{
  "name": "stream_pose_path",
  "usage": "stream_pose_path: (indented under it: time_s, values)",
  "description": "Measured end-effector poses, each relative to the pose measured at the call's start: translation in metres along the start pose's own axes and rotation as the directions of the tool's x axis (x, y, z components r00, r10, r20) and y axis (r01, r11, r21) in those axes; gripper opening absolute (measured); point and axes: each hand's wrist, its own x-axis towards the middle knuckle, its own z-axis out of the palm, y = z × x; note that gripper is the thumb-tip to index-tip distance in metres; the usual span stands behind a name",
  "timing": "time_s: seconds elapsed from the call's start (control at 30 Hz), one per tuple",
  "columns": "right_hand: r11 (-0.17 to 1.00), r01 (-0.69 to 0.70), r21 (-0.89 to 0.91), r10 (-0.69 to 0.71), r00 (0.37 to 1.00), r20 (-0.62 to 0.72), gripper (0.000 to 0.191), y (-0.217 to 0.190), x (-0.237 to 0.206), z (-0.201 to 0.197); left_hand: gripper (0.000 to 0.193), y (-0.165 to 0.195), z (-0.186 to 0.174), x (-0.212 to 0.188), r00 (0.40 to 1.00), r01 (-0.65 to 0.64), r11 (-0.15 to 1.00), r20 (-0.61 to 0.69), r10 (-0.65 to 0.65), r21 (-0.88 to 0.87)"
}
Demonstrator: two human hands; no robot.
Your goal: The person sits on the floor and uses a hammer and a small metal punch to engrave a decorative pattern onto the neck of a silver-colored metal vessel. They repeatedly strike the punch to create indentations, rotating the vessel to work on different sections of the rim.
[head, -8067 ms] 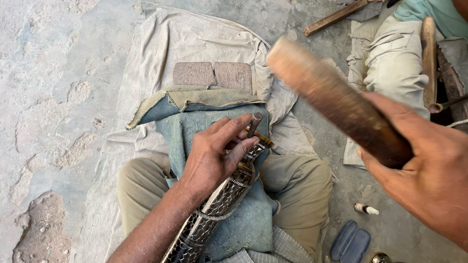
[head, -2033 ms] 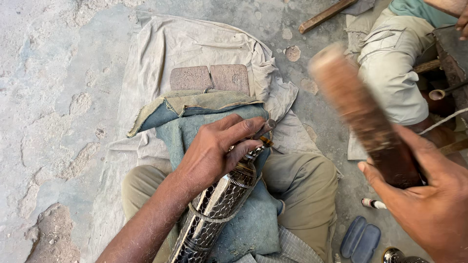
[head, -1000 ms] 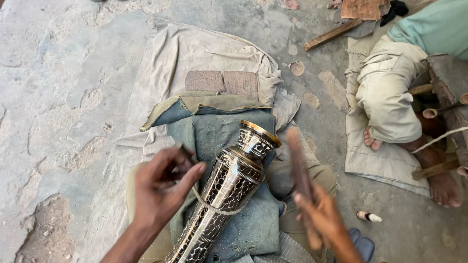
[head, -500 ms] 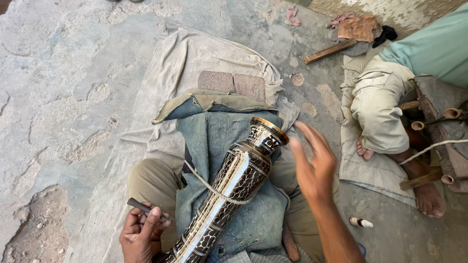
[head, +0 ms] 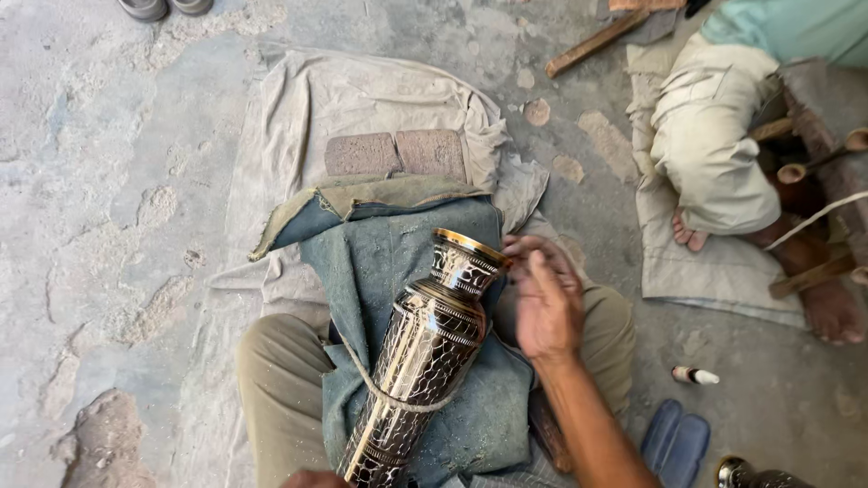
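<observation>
Right hand (head: 545, 303), grip open, touches the engraved vase (head: 425, 348) rim; left hand (head: 312, 479) (mostly hidden) unclear.

An engraved black-and-brass metal vase (head: 425, 352) lies tilted across the blue-green lap cloth, gold-rimmed mouth pointing up-right.

Workshop floor around the seated worker

Two reddish bricks (head: 396, 154) lie side by side on a pale cloth (head: 298, 108) spread over the concrete floor (head: 99, 226); a wooden stick (head: 597, 42) lies near the top edge — a second person's bent leg (head: 714, 154) rests on another cloth (head: 714, 271), with a small bottle (head: 694, 375) and blue sandals (head: 676, 443) nearby.
</observation>
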Motion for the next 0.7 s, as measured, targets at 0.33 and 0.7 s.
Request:
stream_pose_path:
  time_s: [0.33, 0.7]
  values:
    - [0.412, 0.020, -0.911, 0.261, 0.955, 0.139, 0.057, 0.035, -0.133, -0.088, 0.016, 0.063, 0.069, 0.110, 0.780, -0.473, 0.856, 0.552, 0.295, 0.210]
    - [0.596, -0.377, -0.709, 0.204, 0.925, -0.321, 0.093, -0.057, -0.130, -0.069, 0.032, 0.079, 0.145, 0.169, 0.359, -0.790, 0.585, 0.913, 0.196, 0.185]
